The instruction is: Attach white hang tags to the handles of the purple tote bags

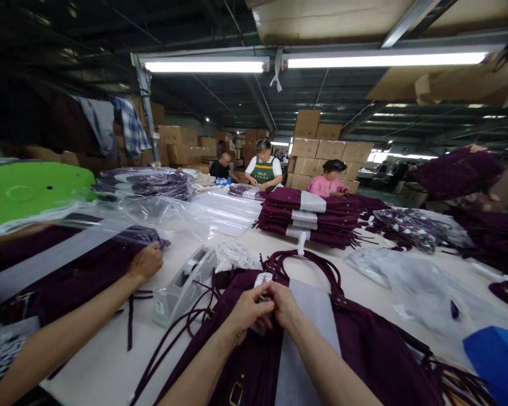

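A dark purple bag (364, 338) lies on the table in front of me, with a white paper band (311, 316) around it and looped cord handles (330, 268) at its far end. My left hand (248, 313) and my right hand (283, 304) meet over the bag, fingers bent and fingertips together. Whatever they pinch is mostly hidden by the fingers. Just beyond the fingertips a small white tag (263, 278) shows against the bag. A white plastic fastener (301, 243) stands up at the handles.
Left of me a co-worker's hand (146, 262) grips a banded purple bag in clear plastic. Between us stands a tape dispenser (182, 287). Stacked purple bags (309, 217) lie ahead; clear plastic bags (423, 287) and a blue object (497, 361) are at right. Several people work beyond.
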Available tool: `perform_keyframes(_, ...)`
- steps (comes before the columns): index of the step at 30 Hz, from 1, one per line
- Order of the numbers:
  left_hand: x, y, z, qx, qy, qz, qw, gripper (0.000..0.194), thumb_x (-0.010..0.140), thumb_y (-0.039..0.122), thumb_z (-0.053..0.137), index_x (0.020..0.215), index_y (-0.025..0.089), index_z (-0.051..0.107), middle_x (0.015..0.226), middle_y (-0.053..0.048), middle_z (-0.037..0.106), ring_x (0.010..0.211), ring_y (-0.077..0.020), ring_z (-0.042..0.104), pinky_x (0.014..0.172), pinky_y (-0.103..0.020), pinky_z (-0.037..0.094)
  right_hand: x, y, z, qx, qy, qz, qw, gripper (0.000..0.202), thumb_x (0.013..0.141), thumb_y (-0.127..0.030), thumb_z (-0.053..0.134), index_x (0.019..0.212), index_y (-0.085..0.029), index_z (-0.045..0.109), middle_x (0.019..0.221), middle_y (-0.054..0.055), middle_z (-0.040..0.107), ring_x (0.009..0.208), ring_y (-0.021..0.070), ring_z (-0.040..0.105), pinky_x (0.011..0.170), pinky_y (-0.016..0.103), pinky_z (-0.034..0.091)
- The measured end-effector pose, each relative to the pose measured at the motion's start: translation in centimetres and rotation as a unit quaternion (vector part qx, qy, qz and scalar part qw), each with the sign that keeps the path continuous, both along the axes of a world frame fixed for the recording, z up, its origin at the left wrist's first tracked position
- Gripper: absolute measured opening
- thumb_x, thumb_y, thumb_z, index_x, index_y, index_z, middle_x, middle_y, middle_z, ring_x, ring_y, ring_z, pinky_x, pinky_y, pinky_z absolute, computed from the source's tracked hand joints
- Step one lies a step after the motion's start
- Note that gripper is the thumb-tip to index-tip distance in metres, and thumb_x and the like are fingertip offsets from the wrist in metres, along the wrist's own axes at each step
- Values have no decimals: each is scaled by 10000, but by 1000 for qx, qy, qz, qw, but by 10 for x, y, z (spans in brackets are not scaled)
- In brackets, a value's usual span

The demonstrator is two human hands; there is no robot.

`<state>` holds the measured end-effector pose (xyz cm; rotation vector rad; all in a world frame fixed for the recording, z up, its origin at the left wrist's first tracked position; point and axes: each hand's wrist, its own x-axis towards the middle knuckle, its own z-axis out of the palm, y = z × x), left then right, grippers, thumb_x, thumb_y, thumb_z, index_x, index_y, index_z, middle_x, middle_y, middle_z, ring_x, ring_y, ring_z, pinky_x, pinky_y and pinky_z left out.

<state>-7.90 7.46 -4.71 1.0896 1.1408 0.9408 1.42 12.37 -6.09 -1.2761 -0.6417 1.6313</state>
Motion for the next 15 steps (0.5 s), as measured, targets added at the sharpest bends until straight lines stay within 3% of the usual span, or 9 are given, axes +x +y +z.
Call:
perform_keyframes(4, 2, 4, 2, -49, -87, 78, 992, 690, 708, 336, 526, 1304, 176, 216, 786, -53, 637, 422, -139, 576, 381, -193, 337, 5, -6, 5, 21, 3, 47, 999, 68, 739, -153, 539, 676, -139, 515, 438, -47, 474, 326, 45, 348, 322, 156, 196)
perform_keyframes(6, 1, 7, 5, -79, -124, 93, 985, 547, 763, 337, 456, 1236, 123, 284, 686, -51, 629, 415, -143, 568, 381, -191, 335, 6, -6, 5, 25, -1, 53, 998, 65, 760, -169, 523, 701, -150, 506, 446, -56, 470, 326, 43, 344, 328, 153, 209)
perform_keyframes(9, -1, 15, 7, -110, -116, 110, 981, 268, 787, 279, 416, 951, 80, 487, 579, -66, 605, 405, -129, 553, 369, -171, 302, 5, -5, 4, 30, -18, 55, 998, 78, 797, -195, 482, 722, -170, 481, 456, -75, 457, 328, 43, 338, 346, 158, 262)
perform_keyframes(15, 4, 33, -3, -132, -50, 184, 973, 82, 739, 170, 504, 673, 140, 464, 472, 3, 549, 350, -96, 488, 350, -167, 235, 7, -5, 5, 61, -115, 84, 988, 161, 847, -215, 391, 696, -181, 438, 420, -84, 401, 319, 50, 328, 343, 166, 207)
